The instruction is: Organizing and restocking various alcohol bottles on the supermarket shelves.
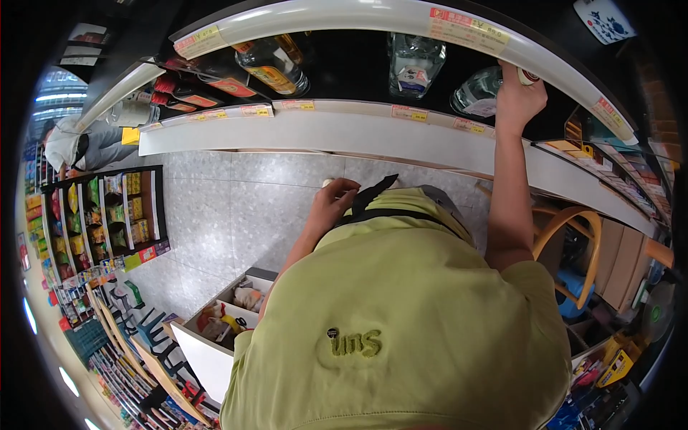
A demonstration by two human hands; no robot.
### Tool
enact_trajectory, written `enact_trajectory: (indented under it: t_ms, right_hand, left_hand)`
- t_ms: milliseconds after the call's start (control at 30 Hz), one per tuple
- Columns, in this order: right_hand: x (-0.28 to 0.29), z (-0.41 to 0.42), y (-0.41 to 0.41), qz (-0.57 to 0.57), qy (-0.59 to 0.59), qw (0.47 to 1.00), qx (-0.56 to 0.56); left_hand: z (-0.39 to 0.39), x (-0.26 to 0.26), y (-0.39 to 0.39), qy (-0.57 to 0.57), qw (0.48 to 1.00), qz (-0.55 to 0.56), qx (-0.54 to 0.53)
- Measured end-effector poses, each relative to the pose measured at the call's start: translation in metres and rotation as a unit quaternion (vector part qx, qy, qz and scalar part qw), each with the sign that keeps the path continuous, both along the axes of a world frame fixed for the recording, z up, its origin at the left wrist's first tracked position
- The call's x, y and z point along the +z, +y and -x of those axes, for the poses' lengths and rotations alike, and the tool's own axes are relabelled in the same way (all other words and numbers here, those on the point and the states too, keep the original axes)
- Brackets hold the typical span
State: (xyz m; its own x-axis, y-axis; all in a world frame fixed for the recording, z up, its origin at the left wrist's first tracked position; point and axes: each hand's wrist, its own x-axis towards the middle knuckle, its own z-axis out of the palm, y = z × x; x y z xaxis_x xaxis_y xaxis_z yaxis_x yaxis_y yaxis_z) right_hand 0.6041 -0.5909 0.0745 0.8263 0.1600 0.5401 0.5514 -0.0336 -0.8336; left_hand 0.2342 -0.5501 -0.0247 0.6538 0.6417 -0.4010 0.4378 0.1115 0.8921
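My right hand (518, 102) reaches up to the shelf and is closed at the neck end of a clear glass bottle (477, 97), which leans to the right. A white cap with a red ring (527, 77) shows beside my fingers. Left of it, another clear bottle (413, 67) with a white and blue label stands on the same black shelf. My left hand (334, 203) hangs at my waist with bent fingers, beside a black strap (376, 194). A small pale thing (328, 182) shows behind those fingers; whether they hold it, I cannot tell.
Dark bottles (185, 94) and a yellow-labelled bottle (274, 70) stand further left. A white shelf lip (478, 24) curves overhead. Behind me are an open white drawer (207, 352) and a wooden chair (594, 231). A person (67, 142) bends near a snack rack (102, 215) at the left.
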Motion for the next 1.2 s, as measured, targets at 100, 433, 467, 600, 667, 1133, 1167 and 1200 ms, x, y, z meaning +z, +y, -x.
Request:
enact_trajectory:
  t_ms: [100,433,467,600,667,1133,1167,1200]
  right_hand:
    - [-0.007,-0.009,0.005,-0.028,-0.025,0.999,-0.032]
    - [-0.003,-0.009,0.006,0.039,-0.037,0.997,-0.055]
    - [-0.004,-0.011,0.005,0.051,-0.048,0.996,-0.059]
    - [-0.005,-0.014,0.006,0.075,-0.073,0.992,-0.068]
    - [-0.008,-0.017,0.006,0.076,-0.077,0.992,-0.067]
    - [-0.008,-0.026,-0.014,0.064,0.058,0.993,0.078]
    - [-0.006,-0.026,-0.015,0.086,0.05,0.992,0.081]
    - [-0.005,-0.026,-0.015,0.107,0.042,0.99,0.084]
  left_hand:
    - [-0.004,0.003,0.001,0.007,1.0,0.002,-0.003]
    - [-0.006,0.002,0.003,0.019,1.0,-0.002,-0.006]
    - [-0.006,0.001,0.004,0.019,1.0,-0.001,-0.006]
    - [-0.005,-0.003,0.005,0.012,1.0,-0.006,0.0]
    - [-0.006,-0.003,0.006,0.014,1.0,0.0,0.002]
    - [-0.014,0.004,0.009,0.016,1.0,0.007,-0.01]
    - [-0.014,0.005,0.009,0.016,1.0,0.007,-0.011]
    - [-0.015,0.006,0.009,0.016,1.0,0.011,-0.01]
